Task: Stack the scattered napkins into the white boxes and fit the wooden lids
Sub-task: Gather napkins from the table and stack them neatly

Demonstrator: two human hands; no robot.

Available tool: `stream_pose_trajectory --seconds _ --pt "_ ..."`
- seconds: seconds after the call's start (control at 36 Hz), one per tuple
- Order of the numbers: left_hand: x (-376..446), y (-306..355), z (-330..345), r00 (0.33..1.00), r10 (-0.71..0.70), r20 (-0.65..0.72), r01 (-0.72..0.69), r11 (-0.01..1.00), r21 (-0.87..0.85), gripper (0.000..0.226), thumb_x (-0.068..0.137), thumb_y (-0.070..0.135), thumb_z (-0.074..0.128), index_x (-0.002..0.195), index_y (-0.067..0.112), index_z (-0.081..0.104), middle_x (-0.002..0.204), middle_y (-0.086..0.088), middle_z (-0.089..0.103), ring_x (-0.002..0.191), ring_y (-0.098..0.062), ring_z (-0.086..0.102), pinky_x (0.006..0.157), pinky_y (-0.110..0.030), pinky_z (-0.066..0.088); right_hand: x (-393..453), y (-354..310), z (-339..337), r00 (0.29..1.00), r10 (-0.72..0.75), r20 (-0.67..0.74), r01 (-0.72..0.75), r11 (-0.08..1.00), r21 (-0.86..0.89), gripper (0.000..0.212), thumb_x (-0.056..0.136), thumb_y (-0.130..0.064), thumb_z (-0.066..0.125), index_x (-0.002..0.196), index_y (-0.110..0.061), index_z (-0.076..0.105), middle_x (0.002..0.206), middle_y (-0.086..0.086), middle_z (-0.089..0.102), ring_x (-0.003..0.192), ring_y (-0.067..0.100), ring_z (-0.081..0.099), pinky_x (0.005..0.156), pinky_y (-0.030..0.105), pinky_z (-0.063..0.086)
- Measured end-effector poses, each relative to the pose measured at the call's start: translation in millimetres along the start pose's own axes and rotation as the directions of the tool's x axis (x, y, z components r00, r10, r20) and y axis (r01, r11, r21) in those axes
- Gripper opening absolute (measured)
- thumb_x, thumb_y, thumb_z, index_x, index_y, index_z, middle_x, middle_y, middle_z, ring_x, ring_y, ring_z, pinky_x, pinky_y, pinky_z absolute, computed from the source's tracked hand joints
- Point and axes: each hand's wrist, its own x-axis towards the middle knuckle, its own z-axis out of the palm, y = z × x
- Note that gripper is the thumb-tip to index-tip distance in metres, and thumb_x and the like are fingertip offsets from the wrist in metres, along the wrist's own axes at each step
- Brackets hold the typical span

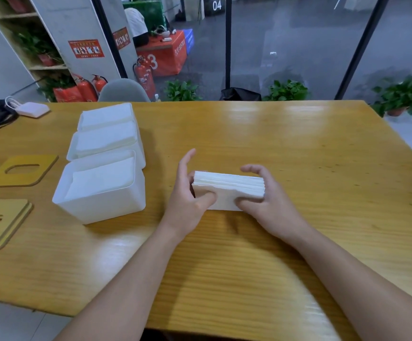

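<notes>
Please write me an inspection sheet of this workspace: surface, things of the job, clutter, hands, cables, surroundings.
Surface: wooden table, glossy.
Job's things: three white boxes in a row, all holding napkins, none lidded; napkin stack between both hands; single wooden lid and stacked lids at left.
Clutter: white charger at far left.
Hands: left hand and right hand grip the stack's ends.
Cables: white cord at charger.
Surroundings: fire extinguishers, potted plants, glass wall.
</notes>
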Motion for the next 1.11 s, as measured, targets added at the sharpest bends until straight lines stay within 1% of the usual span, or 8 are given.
stream_pose_trajectory --seconds 0.11,0.28,0.44,0.67,0.86,0.94,1.03,1.11 --pt "-5 3 1 1.0 0.005 0.016 -0.005 1.0 -0.015 0.094 0.094 -0.001 0.072 0.161 0.051 0.032 0.11 -0.008 0.07 0.091 -0.017 0.067 0.084 -0.028 0.055 -2 -4 -3 0.999 0.039 0.019 -0.04 0.998 0.038 0.052 0.094 0.004 0.071 0.132 -0.025 0.053 0.097 -0.005 0.07 0.081 0.009 0.062 0.072 0.024 0.05" --pt "-21 11 -4 0.998 0.064 -0.005 -0.064 0.996 -0.057 0.098 0.094 -0.005 0.07 0.163 0.051 0.029 0.118 -0.022 0.063 0.09 -0.022 0.066 0.082 -0.03 0.057 -7 -16 7 0.998 0.046 0.043 -0.05 0.995 0.09 0.042 0.092 -0.001 0.075 0.121 -0.024 0.054 0.095 -0.005 0.069 0.082 0.014 0.06 0.072 0.033 0.048" --pt "-37 5 -26 0.999 -0.036 0.017 0.034 0.995 0.097 0.103 0.095 0.005 0.071 0.164 0.056 0.015 0.124 -0.009 0.065 0.081 -0.01 0.064 0.071 -0.025 0.056 -20 -18 24 0.996 0.065 0.059 -0.064 0.998 -0.026 0.034 0.09 0.001 0.073 0.111 -0.017 0.054 0.087 -0.006 0.061 0.075 0.013 0.051 0.065 0.03 0.042" --pt "-60 24 -55 1.0 0.004 0.001 -0.004 1.0 0.023 0.087 0.104 0.015 0.072 0.161 0.058 0.024 0.122 0.001 0.075 0.113 -0.026 0.072 0.105 -0.059 0.056 -30 -50 34 0.999 0.022 0.041 -0.021 0.999 -0.037 0.039 0.092 0.001 0.074 0.118 -0.022 0.058 0.093 -0.001 0.067 0.079 0.016 0.059 0.071 0.039 0.048" --pt "-83 50 -102 0.993 0.062 -0.1 -0.067 0.997 -0.044 0.074 0.103 0.013 0.074 0.153 0.054 0.037 0.12 -0.006 0.079 0.102 -0.039 0.075 0.098 -0.067 0.058 -35 -84 54 0.998 0.049 0.036 -0.048 0.999 -0.007 0.068 0.098 -0.025 0.08 0.151 -0.038 0.041 0.12 -0.007 0.079 0.103 0.021 0.078 0.09 0.045 0.061" --pt "-91 55 -125 0.99 0.047 -0.13 -0.05 0.999 -0.019 0.069 0.104 0.018 0.075 0.148 0.055 0.036 0.117 -0.004 0.08 0.103 -0.036 0.076 0.101 -0.061 0.058 -35 -91 71 0.999 0.03 0.033 -0.03 0.999 0.01 0.051 0.101 -0.023 0.075 0.14 -0.033 0.044 0.116 -0.002 0.079 0.097 0.027 0.077 0.082 0.044 0.057" --pt "-98 58 -147 0.988 0.075 -0.137 -0.068 0.996 0.053 0.062 0.106 0.021 0.072 0.147 0.05 0.035 0.112 -0.002 0.081 0.087 -0.026 0.075 0.083 -0.045 0.058 -32 -95 91 1.0 0.02 0.001 -0.02 1.0 0.009 0.039 0.102 -0.023 0.074 0.127 -0.03 0.044 0.115 0.005 0.074 0.092 0.031 0.073 0.068 0.032 0.049" --pt "-101 64 -172 0.98 0.094 -0.176 -0.07 0.988 0.134 0.051 0.106 0.022 0.07 0.14 0.04 0.037 0.105 -0.002 0.081 0.081 -0.03 0.074 0.074 -0.051 0.053 -23 -95 112 1.0 -0.003 0.006 0.003 1.0 0.014 0.03 0.104 -0.023 0.071 0.114 -0.028 0.043 0.12 0.009 0.068 0.085 0.022 0.069 0.068 0.036 0.049"
